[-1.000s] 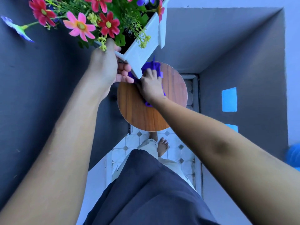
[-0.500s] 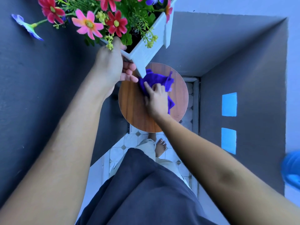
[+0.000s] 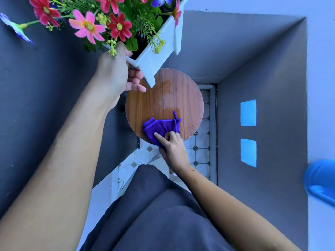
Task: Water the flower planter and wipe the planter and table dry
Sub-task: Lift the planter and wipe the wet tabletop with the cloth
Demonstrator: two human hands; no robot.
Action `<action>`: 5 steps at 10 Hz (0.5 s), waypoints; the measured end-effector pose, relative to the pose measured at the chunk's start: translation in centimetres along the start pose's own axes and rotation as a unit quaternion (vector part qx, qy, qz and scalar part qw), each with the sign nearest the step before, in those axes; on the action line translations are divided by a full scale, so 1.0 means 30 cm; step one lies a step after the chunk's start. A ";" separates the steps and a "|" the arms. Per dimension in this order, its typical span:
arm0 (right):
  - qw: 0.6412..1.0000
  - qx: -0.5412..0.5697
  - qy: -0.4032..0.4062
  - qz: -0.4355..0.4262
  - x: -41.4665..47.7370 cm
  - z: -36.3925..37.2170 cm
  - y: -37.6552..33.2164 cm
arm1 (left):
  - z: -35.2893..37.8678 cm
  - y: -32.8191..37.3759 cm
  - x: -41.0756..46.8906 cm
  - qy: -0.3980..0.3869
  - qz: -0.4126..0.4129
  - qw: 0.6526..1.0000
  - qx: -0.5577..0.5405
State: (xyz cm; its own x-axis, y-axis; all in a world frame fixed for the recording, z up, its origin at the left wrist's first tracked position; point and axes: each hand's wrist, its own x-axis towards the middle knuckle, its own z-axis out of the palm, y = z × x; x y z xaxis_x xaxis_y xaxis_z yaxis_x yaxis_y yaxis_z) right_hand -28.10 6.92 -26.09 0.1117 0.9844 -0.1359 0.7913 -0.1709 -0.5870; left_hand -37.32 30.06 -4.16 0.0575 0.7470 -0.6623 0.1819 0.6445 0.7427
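Dark grey walls close in on both sides of a narrow strip of pale tiled floor (image 3: 199,151), seen from straight above. At far left a blue flower (image 3: 12,27) leans out on its stem against the wall. Beside it, red and pink blossoms (image 3: 87,26) fill a white planter (image 3: 155,55), which is tilted and lifted clear of the table, one corner leg pointing down over the far edge. The left hand (image 3: 116,75) grips the planter at its near corner, thumb over the rim and fingers curled underneath. Below it sits a small round wooden table (image 3: 145,109), with a pale wet smear across the far half of its top. On the near edge lies a bunched purple cloth (image 3: 159,126); the right hand (image 3: 174,147) presses down on it, forefinger stretched flat across the fabric. Farther right, two light blue patches (image 3: 248,113) show on the grey wall, and a blue plastic object (image 3: 320,180) is cut off by the right edge.
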 end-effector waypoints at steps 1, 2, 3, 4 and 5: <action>0.997 0.002 0.035 0.062 0.004 -0.107 0.101 | -0.012 -0.007 0.013 -0.001 0.008 1.000 0.016; 0.994 -0.003 0.051 0.098 0.055 -0.143 0.151 | -0.006 -0.001 0.005 0.001 0.008 1.000 0.023; 0.986 -0.015 0.085 0.144 0.228 -0.227 0.245 | -0.002 -0.002 0.004 -0.002 0.013 1.000 0.024; 0.984 -0.025 0.085 0.153 0.337 -0.245 0.229 | 0.000 -0.003 0.007 -0.006 0.007 1.000 0.024; 0.982 -0.023 0.101 0.155 0.476 -0.236 0.180 | -0.001 -0.009 0.018 -0.005 0.000 1.000 0.014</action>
State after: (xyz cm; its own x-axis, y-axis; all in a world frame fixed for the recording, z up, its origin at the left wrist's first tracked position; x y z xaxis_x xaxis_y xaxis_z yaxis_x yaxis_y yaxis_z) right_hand -17.98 20.35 -25.54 0.4649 0.8744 -0.1390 0.7262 -0.4664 -0.5051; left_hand -37.36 30.30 -4.71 0.0669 0.7448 -0.6639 0.2099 0.6400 0.7391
